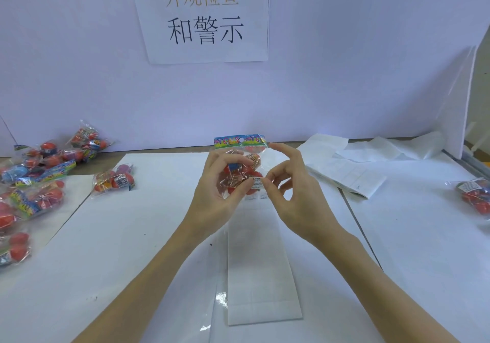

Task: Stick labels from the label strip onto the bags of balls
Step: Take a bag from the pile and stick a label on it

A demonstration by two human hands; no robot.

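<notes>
My left hand (pixel 215 183) grips a clear bag of red balls (pixel 244 169) with a colourful header card, held upright above the table centre. A small white warning label (pixel 256 183) lies on the bag's lower front. My right hand (pixel 287 183) pinches that label's right edge between thumb and forefinger, the other fingers spread. Below the hands the white label strip (pixel 258 263) runs toward me on the table, its near part bare backing; a few small labels show just under the bag.
A pile of several bags of balls (pixel 31 183) lies at the left, one separate bag (pixel 114 179) nearer the middle. Another bag (pixel 474 197) sits at the right edge. Folded label sheets and used backing (pixel 352 175) lie at the back right. A white wall with a sign stands behind.
</notes>
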